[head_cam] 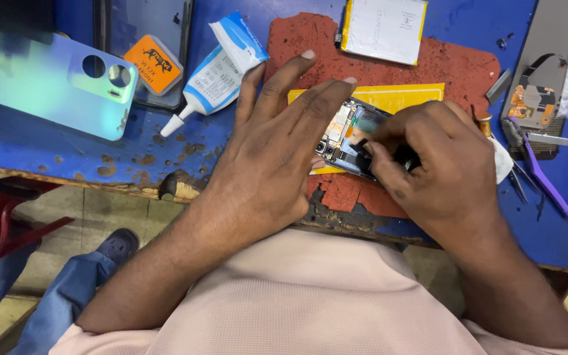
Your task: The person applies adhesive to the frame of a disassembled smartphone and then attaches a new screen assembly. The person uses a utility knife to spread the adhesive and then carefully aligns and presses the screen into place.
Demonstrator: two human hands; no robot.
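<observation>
**Opened phone worked on at the bench's near edge**

Near the front edge of the blue workbench (47,154), an opened phone (353,135) lay on a yellow sheet (402,97) over a worn red mat (455,66), its inner parts exposed. The left hand (267,154) rested on the phone's left end with fingers spread and nearly straight, gripping nothing. The right hand (438,167) sat curled over the phone's right part, thumb and forefinger pinched together on a small dark piece, possibly a cable or cover; the view was too cramped to tell. Toward the far edge, a flat white battery (384,27) lay on the mat. Left of the mat lay a white-and-blue glue tube (218,69), and beyond it a pale iridescent back cover (41,89) near the left edge. By the right edge lay a purple pry tool (547,177) and tweezers (520,177).
</observation>
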